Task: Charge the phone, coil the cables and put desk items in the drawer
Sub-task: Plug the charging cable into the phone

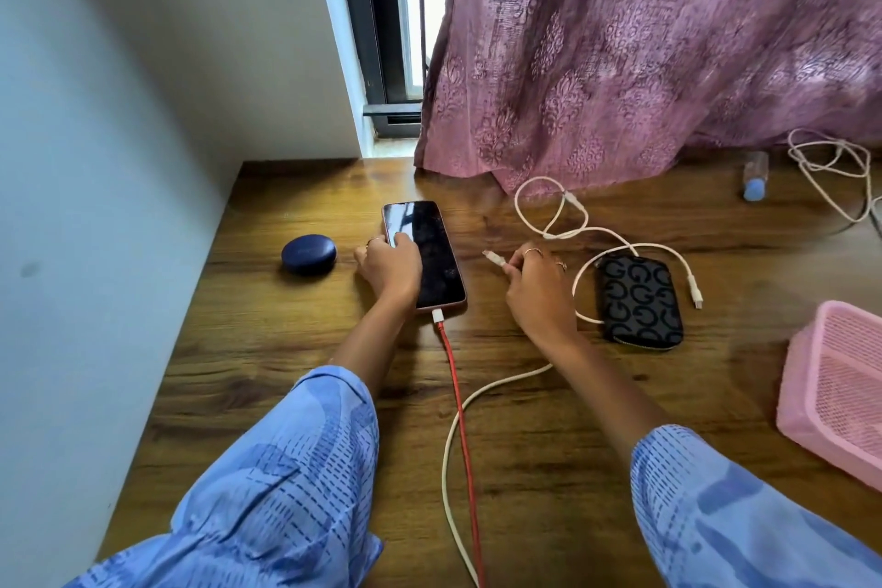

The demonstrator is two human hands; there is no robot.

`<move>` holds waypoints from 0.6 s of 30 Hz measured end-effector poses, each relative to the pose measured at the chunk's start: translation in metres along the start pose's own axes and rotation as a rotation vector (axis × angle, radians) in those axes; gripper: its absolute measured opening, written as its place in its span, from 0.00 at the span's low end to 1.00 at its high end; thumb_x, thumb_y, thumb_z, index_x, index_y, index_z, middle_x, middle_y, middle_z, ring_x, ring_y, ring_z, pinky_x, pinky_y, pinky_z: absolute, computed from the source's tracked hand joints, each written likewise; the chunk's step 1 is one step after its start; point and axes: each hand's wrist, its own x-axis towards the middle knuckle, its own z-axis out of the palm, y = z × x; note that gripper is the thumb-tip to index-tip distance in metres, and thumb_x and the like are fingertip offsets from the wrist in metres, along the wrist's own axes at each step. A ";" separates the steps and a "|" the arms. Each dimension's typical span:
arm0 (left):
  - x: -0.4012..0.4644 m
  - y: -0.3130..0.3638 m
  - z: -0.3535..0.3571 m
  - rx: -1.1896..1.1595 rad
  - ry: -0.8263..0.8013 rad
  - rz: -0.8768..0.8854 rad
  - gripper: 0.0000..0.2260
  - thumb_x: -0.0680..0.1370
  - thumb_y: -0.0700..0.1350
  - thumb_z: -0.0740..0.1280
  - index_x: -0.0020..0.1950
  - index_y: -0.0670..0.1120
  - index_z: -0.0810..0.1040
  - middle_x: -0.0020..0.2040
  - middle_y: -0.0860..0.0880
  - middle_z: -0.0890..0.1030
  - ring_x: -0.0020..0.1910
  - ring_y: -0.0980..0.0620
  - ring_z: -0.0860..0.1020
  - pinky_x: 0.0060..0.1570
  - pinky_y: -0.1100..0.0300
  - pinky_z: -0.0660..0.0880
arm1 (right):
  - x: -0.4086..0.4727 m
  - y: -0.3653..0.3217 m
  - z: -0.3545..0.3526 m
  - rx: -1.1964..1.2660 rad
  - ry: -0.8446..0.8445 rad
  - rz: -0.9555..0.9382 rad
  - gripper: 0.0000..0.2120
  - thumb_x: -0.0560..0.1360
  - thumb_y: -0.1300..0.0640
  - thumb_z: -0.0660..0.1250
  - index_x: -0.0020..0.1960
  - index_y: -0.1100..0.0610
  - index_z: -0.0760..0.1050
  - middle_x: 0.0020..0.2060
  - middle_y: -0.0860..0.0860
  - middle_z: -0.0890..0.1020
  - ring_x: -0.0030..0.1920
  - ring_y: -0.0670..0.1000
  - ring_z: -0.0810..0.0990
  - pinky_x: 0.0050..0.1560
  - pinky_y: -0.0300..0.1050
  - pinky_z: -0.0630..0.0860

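A phone (432, 253) with a dark screen lies on the wooden desk (267, 349). A red cable (458, 406) is plugged into its near end. My left hand (389, 265) grips the phone's left edge, thumb on the screen. My right hand (537, 284) pinches the plug end of a white cable (494, 259) just right of the phone. That white cable (448, 454) trails toward the desk's near edge. Another white cable (568, 224) lies looped behind and around a black patterned pouch (639, 301).
A dark blue round case (309, 254) sits left of the phone. A pink mesh basket (840, 392) stands at the right edge. A small bottle (755, 174) and a further white cable (830, 167) lie at the back right, under a pink curtain (644, 48).
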 end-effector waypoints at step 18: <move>0.036 -0.017 -0.076 0.456 0.152 0.377 0.23 0.75 0.40 0.62 0.71 0.45 0.68 0.77 0.47 0.58 0.75 0.43 0.54 0.72 0.46 0.56 | -0.021 0.019 -0.009 0.544 -0.096 0.119 0.06 0.80 0.57 0.57 0.44 0.52 0.65 0.35 0.53 0.75 0.31 0.48 0.72 0.35 0.44 0.66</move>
